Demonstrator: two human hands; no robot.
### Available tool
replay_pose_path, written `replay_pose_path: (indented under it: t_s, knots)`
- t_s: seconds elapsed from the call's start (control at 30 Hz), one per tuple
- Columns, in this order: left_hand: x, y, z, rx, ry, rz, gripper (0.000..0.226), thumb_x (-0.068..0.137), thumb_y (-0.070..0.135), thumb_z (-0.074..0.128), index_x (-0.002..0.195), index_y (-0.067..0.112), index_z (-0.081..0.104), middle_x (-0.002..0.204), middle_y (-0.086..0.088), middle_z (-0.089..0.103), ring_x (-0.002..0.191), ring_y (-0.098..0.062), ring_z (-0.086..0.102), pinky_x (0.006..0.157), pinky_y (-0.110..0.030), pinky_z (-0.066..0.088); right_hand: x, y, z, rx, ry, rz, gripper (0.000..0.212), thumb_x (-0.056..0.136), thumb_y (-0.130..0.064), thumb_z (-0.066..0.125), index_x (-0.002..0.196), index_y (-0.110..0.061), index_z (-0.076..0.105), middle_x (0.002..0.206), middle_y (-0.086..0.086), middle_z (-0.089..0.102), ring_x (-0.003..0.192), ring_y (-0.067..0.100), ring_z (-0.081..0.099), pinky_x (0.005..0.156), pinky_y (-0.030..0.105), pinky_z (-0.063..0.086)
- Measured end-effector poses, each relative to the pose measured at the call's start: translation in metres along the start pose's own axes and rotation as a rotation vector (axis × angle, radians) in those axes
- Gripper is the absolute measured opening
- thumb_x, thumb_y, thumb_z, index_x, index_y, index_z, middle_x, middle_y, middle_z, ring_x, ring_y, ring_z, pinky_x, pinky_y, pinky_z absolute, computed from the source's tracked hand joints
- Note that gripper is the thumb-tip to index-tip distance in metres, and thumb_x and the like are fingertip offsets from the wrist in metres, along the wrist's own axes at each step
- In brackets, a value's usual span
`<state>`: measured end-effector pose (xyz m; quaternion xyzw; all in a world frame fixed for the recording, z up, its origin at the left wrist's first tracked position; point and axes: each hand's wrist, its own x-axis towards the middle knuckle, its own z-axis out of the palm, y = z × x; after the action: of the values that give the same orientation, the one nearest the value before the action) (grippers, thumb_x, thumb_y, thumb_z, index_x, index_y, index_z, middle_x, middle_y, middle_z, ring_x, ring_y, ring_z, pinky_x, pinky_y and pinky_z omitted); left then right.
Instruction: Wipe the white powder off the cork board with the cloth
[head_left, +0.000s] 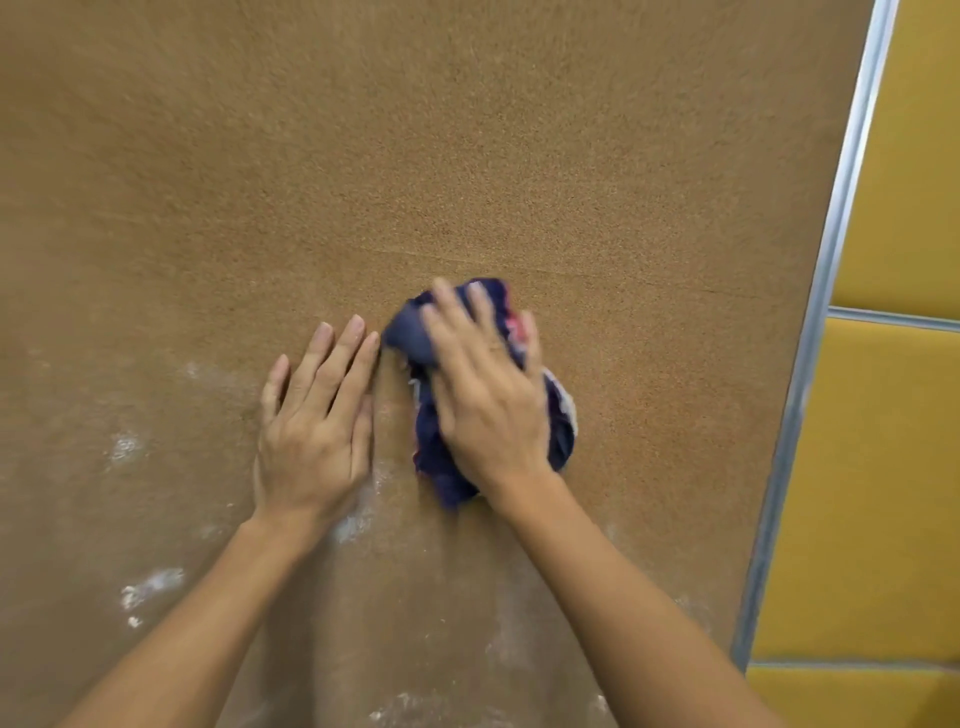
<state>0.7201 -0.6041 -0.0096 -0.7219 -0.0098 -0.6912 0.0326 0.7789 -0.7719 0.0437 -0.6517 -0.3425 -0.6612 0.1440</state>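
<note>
Well inside board frame (831, 249), right hand (488, 405) on cloth (409, 332)

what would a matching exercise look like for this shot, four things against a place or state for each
Column one:
1. left hand
2. right hand
3. cloth
4. white powder

Column two:
A. dark blue, bunched up under a hand
B. flat on the bare cork board, fingers straight
C. pressing on the cloth
D. scattered in patches over the lower part of the board

Pairs: 1-B, 2-C, 3-A, 4-D
</note>
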Motion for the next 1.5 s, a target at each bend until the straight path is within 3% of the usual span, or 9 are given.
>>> replay_pose_path:
  t_s: [0.13,0.27,0.6,0.7,0.83,1.0,1.1,1.4,1.5]
  knots:
    - [-0.001,0.0,0.002,0.012,0.013,0.009,0.049,0.109,0.026,0.035,0.158,0.019,0.041,0.165,0.003,0.035,0.155,-0.017,0.029,0.124,-0.046,0.02,-0.035,-0.014,-0.008,-0.033,0.031,0.444,0.053,0.104,-0.025,0.049,0.156,-0.017,0.044,0.167,0.0,0.033,0.157,0.02,0.025,0.125,0.053,0.023]
    - [0.0,-0.002,0.002,0.02,0.012,0.012,0.049,0.109,0.03,0.036,0.157,0.019,0.043,0.165,0.002,0.037,0.154,-0.017,0.031,0.123,-0.047,0.023,-0.07,-0.038,-0.016,0.046,-0.113,0.265,0.051,0.099,-0.025,0.053,0.15,-0.022,0.052,0.165,-0.003,0.036,0.155,0.017,0.029,0.111,0.049,0.036]
    - [0.004,0.021,-0.042,-0.226,-0.143,-0.096,0.051,0.106,0.046,0.04,0.147,0.022,0.056,0.164,0.003,0.039,0.154,-0.017,0.03,0.125,-0.046,0.013,-0.031,-0.033,-0.049,0.575,-0.151,0.504,0.034,0.089,-0.023,0.079,0.109,-0.017,0.052,0.11,-0.003,0.051,0.099,0.016,0.047,0.086,0.033,0.047]
    - [-0.011,0.039,-0.06,-0.125,0.001,-0.129,0.035,0.099,0.039,0.054,0.122,0.017,0.07,0.132,-0.002,0.065,0.119,-0.021,0.059,0.098,-0.04,0.036,-0.022,-0.047,-0.05,0.719,-0.136,0.621,0.038,0.09,-0.028,0.079,0.108,-0.024,0.046,0.107,-0.006,0.052,0.098,0.013,0.047,0.087,0.025,0.043]
    - [-0.034,0.068,-0.065,-0.1,0.08,-0.052,0.012,0.091,0.016,0.062,0.1,0.012,0.055,0.093,-0.01,0.061,0.083,-0.027,0.054,0.068,-0.039,0.041,-0.018,-0.052,-0.044,0.719,-0.028,0.676,0.038,0.09,-0.033,0.079,0.104,-0.021,0.047,0.105,-0.005,0.052,0.096,0.016,0.047,0.087,0.026,0.04]
    - [-0.041,0.103,-0.039,-0.136,-0.104,-0.204,0.046,0.096,0.028,0.055,0.133,0.001,0.055,0.139,-0.013,0.055,0.123,-0.029,0.054,0.098,-0.048,0.049,-0.028,-0.03,-0.057,0.909,-0.07,0.655,0.014,0.1,-0.027,0.066,0.11,-0.018,0.06,0.107,-0.004,0.057,0.097,0.004,0.058,0.086,0.016,0.046]
    - [-0.035,0.111,-0.024,-0.101,-0.098,-0.334,0.061,0.099,0.041,0.055,0.144,0.001,0.046,0.159,-0.017,0.04,0.142,-0.028,0.04,0.122,-0.061,0.027,-0.036,0.001,-0.061,0.841,-0.027,0.478,0.017,0.102,-0.01,0.059,0.118,-0.01,0.066,0.112,-0.002,0.062,0.099,0.001,0.06,0.088,0.012,0.045]
    - [-0.006,0.073,-0.008,0.01,-0.106,-0.234,0.074,0.09,0.007,0.048,0.16,0.009,0.026,0.168,-0.023,0.02,0.157,-0.043,0.011,0.12,-0.076,0.006,-0.062,0.038,-0.02,0.392,0.08,0.094,0.046,0.097,0.013,0.056,0.142,0.001,0.058,0.15,0.014,0.054,0.144,0.029,0.048,0.119,0.04,0.038]
    - [-0.005,0.081,-0.003,-0.009,-0.152,-0.248,0.072,0.096,0.023,0.045,0.162,0.008,0.021,0.17,-0.022,0.012,0.157,-0.046,0.001,0.118,-0.078,0.002,-0.061,0.036,-0.016,0.349,0.12,0.081,0.042,0.102,0.006,0.047,0.142,0.001,0.057,0.151,0.015,0.054,0.144,0.031,0.047,0.117,0.047,0.041]
